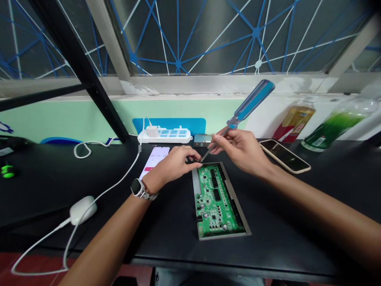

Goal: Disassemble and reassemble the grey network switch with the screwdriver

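Green PCB [216,200] lies flat in a bare metal tray [195,190], mid-bench, w/ no cover over it & components showing; whether any screws are in or out can't be told from this view. L hand [174,161], watch [137,187] on wrist, is at the tray's far end, fingertips [193,160] pinched on a small dark part, too small to ID. R hand [239,150] grips a blue-handled screwdriver [253,101] low on the shaft, handle up & tilted away, tip angled down to the L fingers. Hands are separate but nearly meeting at that tip, just above the board's far edge. Room: black bench top [297,238] runs on R of the tray to a phone [285,156], lying face up; on the L, a 2nd phone [154,161] showing a timer sits just beside the L hand, w/ a white power strip [165,136] behind it. Tray's near end stops short of the bench front edge [226,263]; white cable [113,180] trails L of the L forearm.
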